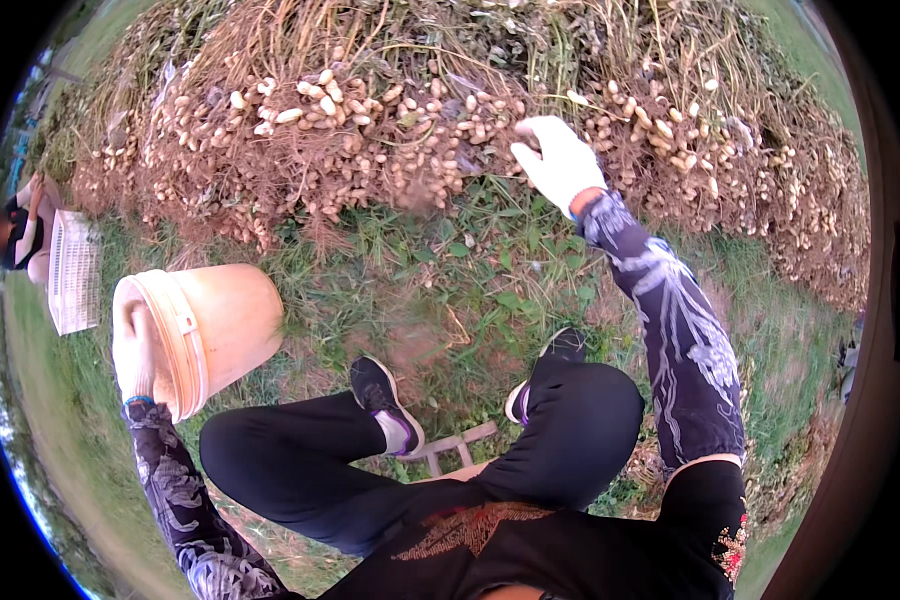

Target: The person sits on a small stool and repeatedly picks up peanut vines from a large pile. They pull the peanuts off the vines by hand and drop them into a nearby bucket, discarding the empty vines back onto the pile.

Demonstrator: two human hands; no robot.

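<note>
My right hand (559,161), in a white glove, is at the front of a long heap of pulled peanut plants (307,165). Its thumb and fingers are apart, and I see nothing between them. Pale peanut pods (322,97) hang in clusters among the roots around it. At the left, my gloved left hand (133,349) is at the mouth of a cream plastic bucket (229,319), its fingers curled at the rim. The bucket's mouth faces the picture's left edge; most of its inside is hidden from me.
Grass (480,262) lies between the heap and my shoes (379,390). A low stool frame (450,450) shows beneath me. Beyond the bucket, a white plastic crate (75,274) stands beside another seated person (26,232). A brown upright edge (862,390) borders the right side.
</note>
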